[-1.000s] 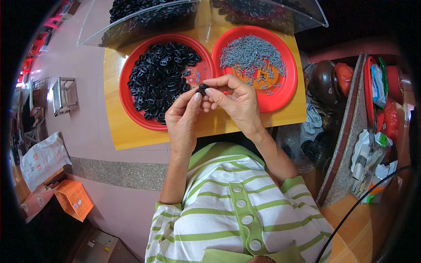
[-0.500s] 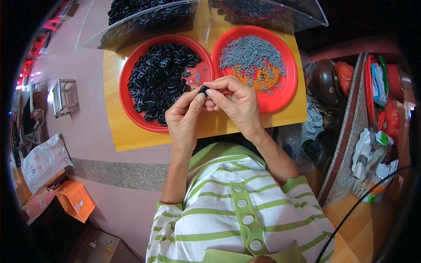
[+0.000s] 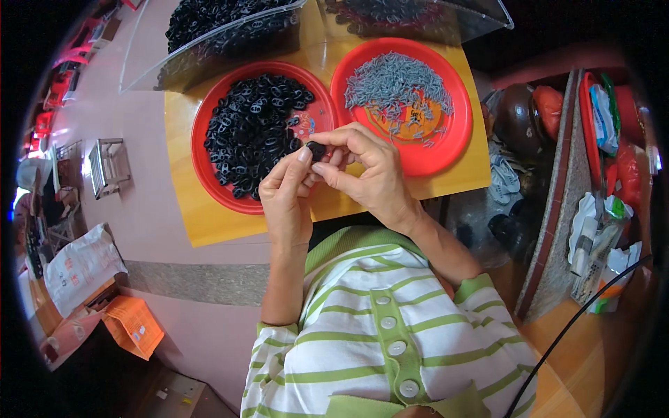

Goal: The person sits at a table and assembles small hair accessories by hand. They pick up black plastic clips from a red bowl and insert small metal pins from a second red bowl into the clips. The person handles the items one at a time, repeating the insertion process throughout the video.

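Note:
A small black oval plastic piece is pinched between my two hands, above the table's near side. My left hand grips its left side with thumb and fingertips. My right hand holds its right side between thumb and forefinger, the other fingers curled beneath. Behind my left hand is a red basin heaped with similar black oval pieces that have openings in them. A second red basin, behind my right hand, holds many small grey screw-like pins. Whether a pin is in my fingers is hidden.
Clear plastic bins with more black pieces line the back of the yellow wooden table. To the right, a brown jar and bags stand by a stone-edged ledge. A metal stool is on the floor at left.
Both hands have shifted slightly left and down with the black piece. It is now turned so more of its flat face shows. The whole view has tilted a little.

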`<state>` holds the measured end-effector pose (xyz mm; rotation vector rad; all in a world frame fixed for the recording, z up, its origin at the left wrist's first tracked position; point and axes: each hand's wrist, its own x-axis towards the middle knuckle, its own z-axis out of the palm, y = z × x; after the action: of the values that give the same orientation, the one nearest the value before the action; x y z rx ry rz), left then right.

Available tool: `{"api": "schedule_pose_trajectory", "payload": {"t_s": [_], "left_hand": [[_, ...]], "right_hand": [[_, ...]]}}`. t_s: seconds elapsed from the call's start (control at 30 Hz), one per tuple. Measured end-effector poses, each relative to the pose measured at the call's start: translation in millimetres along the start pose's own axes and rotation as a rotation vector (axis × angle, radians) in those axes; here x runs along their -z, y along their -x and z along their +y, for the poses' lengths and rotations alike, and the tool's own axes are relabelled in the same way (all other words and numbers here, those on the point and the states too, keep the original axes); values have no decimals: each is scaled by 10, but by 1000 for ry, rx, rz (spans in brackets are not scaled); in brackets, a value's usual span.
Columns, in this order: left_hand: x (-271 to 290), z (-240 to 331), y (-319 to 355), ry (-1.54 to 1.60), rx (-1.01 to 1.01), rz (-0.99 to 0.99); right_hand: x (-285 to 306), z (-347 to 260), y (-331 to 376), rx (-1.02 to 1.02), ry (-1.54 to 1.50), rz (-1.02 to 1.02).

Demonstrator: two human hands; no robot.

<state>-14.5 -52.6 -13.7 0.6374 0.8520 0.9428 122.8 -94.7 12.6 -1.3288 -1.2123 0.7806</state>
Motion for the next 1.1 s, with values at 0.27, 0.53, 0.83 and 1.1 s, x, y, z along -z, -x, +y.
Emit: {"api": "schedule_pose_trajectory", "payload": {"t_s": [0.27, 0.53, 0.83, 1.1], "left_hand": [[-70, -3, 61, 125, 6, -91], [16, -105, 68, 102, -41, -124], [56, -142, 29, -327, -423, -193], [99, -188, 38, -458, -611, -205]], "right_hand": [[18, 16, -7, 139, 151, 8], [102, 6, -14, 143, 139, -28], [206, -55, -20, -58, -57, -119], [180, 56, 41, -103, -185, -165]]}}
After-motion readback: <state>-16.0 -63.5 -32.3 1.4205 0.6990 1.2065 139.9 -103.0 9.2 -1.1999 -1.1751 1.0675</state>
